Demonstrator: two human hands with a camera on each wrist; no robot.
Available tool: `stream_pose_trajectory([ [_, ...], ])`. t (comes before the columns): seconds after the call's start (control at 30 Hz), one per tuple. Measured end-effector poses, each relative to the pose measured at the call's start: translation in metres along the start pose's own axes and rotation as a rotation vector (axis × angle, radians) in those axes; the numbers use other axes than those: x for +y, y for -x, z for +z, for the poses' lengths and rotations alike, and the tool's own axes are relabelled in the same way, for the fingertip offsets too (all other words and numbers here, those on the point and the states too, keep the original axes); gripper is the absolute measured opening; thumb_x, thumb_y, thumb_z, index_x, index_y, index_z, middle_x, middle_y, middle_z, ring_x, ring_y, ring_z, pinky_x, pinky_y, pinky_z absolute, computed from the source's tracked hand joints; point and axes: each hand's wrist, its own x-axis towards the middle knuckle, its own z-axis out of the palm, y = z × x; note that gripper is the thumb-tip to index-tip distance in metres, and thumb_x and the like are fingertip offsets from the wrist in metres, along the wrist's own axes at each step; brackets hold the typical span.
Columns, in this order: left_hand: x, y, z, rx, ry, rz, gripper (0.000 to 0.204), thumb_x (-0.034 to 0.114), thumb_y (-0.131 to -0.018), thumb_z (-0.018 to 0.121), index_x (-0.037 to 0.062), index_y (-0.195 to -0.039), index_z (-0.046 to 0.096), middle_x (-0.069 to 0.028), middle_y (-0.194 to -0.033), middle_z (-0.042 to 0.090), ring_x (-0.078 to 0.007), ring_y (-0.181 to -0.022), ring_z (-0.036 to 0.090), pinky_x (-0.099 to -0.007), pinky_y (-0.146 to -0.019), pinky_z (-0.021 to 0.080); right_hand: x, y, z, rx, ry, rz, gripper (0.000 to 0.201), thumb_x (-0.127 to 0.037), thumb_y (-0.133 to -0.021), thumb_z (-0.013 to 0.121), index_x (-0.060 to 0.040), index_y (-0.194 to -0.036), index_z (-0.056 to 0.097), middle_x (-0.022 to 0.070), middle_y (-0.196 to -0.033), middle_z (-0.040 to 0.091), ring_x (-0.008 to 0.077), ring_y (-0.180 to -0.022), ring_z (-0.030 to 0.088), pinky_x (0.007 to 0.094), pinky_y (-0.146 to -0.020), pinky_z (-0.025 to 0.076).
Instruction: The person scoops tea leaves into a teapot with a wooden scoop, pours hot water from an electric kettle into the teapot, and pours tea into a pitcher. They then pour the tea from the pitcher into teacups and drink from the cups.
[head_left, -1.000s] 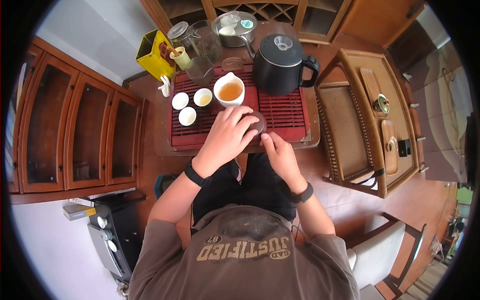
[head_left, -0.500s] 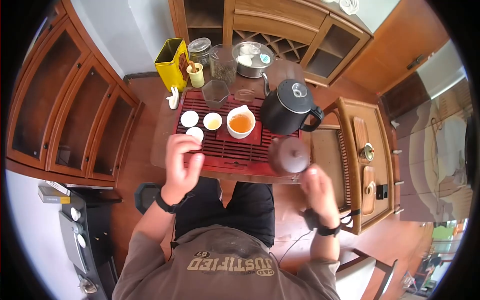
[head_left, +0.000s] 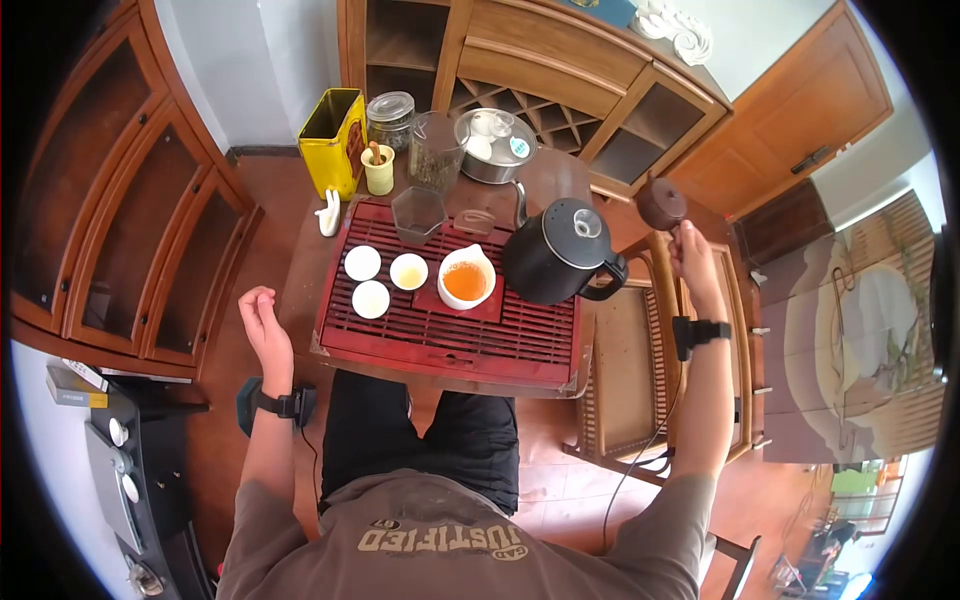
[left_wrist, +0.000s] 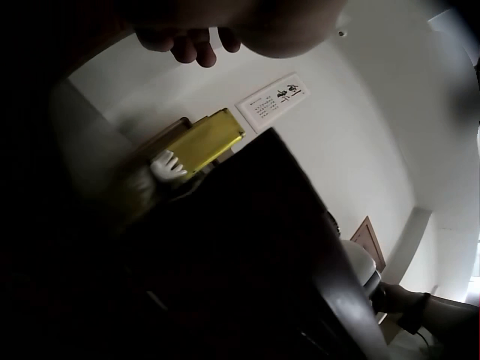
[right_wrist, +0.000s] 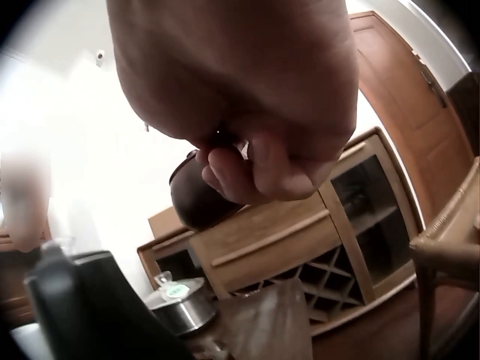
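My right hand grips the handle of a brown clay teapot, lifted out to the right of the table, above the wicker cart. In the right wrist view curled fingers wrap the handle, and the dark teapot body shows behind them. Off the table's left side, my left hand hangs with loosely curved fingers and holds nothing. On the red slatted tea tray stand a white pitcher of amber tea and three small white cups, one with pale tea in it.
A black electric kettle stands at the tray's right. Behind are a yellow tin, a jar, a clear container and a lidded steel pot. The wicker cart is right of the table; a glass cup sits on the tray.
The teapot has gone from the tray's front edge, where both hands were at it, out to the far right in my right hand. My left hand has moved away left, off the tray.
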Motion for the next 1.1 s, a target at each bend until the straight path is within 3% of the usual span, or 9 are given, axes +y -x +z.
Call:
stream_pose_trajectory([
  [0.17,-0.021,0.005,0.001,-0.061,-0.015,-0.06,0.015,0.017,-0.112,0.048,0.0041,-0.112,0.054,-0.0042,-0.107,0.058,-0.013,-0.095,0.054,-0.0289,-0.092,0.045,0.044,-0.049,0.02,-0.177,-0.017,0.168,0.039,-0.044,-0.113,0.044,-0.0142,-0.09,0.054,-0.0023,-0.072,0.05,0.0062,-0.056,0.041,0.0227,-0.05,0.032],
  [0.23,-0.023,0.007,0.005,-0.11,0.009,-0.145,0.016,0.018,-0.112,0.047,0.0041,-0.112,0.054,-0.0039,-0.106,0.057,-0.0123,-0.09,0.053,-0.0281,-0.089,0.045,0.059,-0.065,0.029,-0.191,0.033,0.179,0.04,-0.046,-0.113,0.045,-0.0141,-0.091,0.055,-0.0019,-0.074,0.053,0.0066,-0.057,0.042,0.0227,-0.051,0.033],
  [0.4,-0.034,0.009,0.007,-0.141,-0.029,-0.137,0.017,0.019,-0.113,0.046,0.004,-0.111,0.054,-0.004,-0.104,0.057,-0.0123,-0.089,0.053,-0.0279,-0.087,0.046,0.095,-0.104,0.042,-0.414,0.051,0.201,0.042,-0.048,-0.112,0.044,-0.0137,-0.091,0.056,-0.0037,-0.076,0.053,0.0074,-0.063,0.046,0.0227,-0.056,0.037],
  [0.57,-0.033,0.012,0.013,-0.14,-0.065,-0.119,0.018,0.018,-0.113,0.045,0.0035,-0.109,0.055,-0.0048,-0.102,0.057,-0.0126,-0.087,0.054,-0.0279,-0.085,0.046,0.093,-0.109,0.061,-0.499,0.1,0.251,0.042,-0.047,-0.113,0.043,-0.0142,-0.091,0.056,-0.004,-0.076,0.054,0.0079,-0.063,0.047,0.0236,-0.057,0.039],
  [0.67,-0.032,0.013,0.015,-0.136,-0.104,-0.085,0.019,0.017,-0.113,0.044,0.0025,-0.107,0.056,-0.0055,-0.099,0.058,-0.013,-0.085,0.054,-0.0284,-0.083,0.046,0.095,-0.11,0.076,-0.491,0.219,0.256,0.042,-0.046,-0.113,0.042,-0.0119,-0.098,0.062,-0.0031,-0.081,0.06,0.0091,-0.067,0.052,0.025,-0.061,0.045],
  [0.77,-0.03,0.014,0.016,-0.119,-0.167,-0.05,0.018,0.015,-0.112,0.045,0.0013,-0.107,0.056,-0.0061,-0.097,0.059,-0.0134,-0.083,0.055,-0.0286,-0.081,0.047,0.121,-0.123,0.083,-0.593,0.091,0.215,0.043,-0.044,-0.113,0.044,-0.0072,-0.115,0.067,-0.0012,-0.094,0.068,0.0103,-0.076,0.06,0.0274,-0.071,0.051],
  [0.87,-0.033,0.015,0.017,-0.127,-0.175,-0.013,0.018,0.014,-0.112,0.045,0.001,-0.106,0.056,-0.0067,-0.098,0.06,-0.0133,-0.081,0.056,-0.0282,-0.078,0.048,0.099,-0.114,0.088,-0.632,0.159,0.095,0.042,-0.03,-0.109,0.055,-0.0002,-0.137,0.064,0.0032,-0.117,0.072,0.0115,-0.101,0.066,0.0286,-0.09,0.054],
  [0.97,-0.032,0.015,0.019,-0.112,-0.194,-0.006,0.016,0.013,-0.11,0.048,0.0004,-0.104,0.056,-0.0066,-0.095,0.06,-0.014,-0.08,0.057,-0.0283,-0.077,0.049,0.095,-0.115,0.088,-0.677,0.321,0.15,0.041,-0.024,-0.106,0.062,0.0008,-0.139,0.064,0.0049,-0.121,0.072,0.0123,-0.103,0.066,0.0297,-0.092,0.054],
  [1.1,-0.036,0.015,0.019,-0.098,-0.22,-0.011,0.017,0.015,-0.109,0.051,0.0002,-0.103,0.057,-0.0074,-0.094,0.061,-0.015,-0.079,0.059,-0.0296,-0.075,0.049,0.105,-0.117,0.086,-0.616,0.157,0.098,0.04,-0.024,-0.104,0.063,-0.001,-0.136,0.065,0.0064,-0.116,0.073,0.0124,-0.097,0.067,0.0301,-0.086,0.055],
])
